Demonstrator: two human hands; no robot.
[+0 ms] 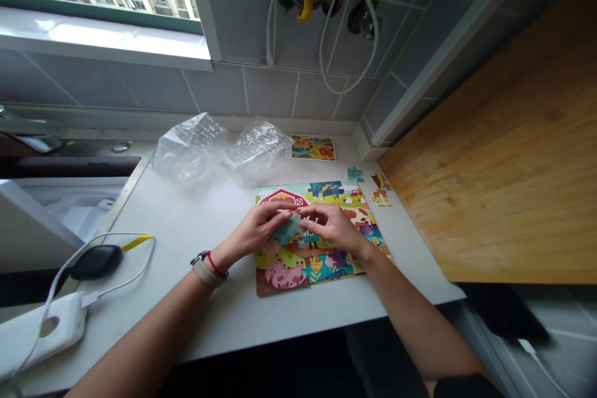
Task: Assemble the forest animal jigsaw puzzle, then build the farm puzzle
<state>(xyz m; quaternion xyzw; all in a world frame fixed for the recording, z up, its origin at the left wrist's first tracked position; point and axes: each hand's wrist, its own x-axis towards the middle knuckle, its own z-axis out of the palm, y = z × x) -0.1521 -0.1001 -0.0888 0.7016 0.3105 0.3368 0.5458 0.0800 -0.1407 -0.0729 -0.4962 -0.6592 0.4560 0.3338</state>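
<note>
Pinching a teal puzzle piece (285,231) in the left hand (254,230), the person holds it low over a jigsaw puzzle (280,277) on a white counter (140,305). The left grip is narrow, closed on the thin piece. The right hand (332,227) sits just beside it, with its fingertips (308,222) near the same teal piece. Those fingers cover that spot, so I cannot tell if they hold the piece too. With both hands this close, the piece can be held steady and turned. The hands hide the middle of the puzzle, so its picture is hard to see there.

Past the grip lie a loose teal piece (355,174) and a small pile of colored pieces (380,190), kept apart from the puzzle and easy to reach. Farther on, a small picture card (311,148) lies flat and face up, where the person can see it. See-through plastic wrap (189,149) sits beside it. Left of the grip are a black oval thing (96,262) and a white power bank (40,336), which is cut off by the edge of the view.
</note>
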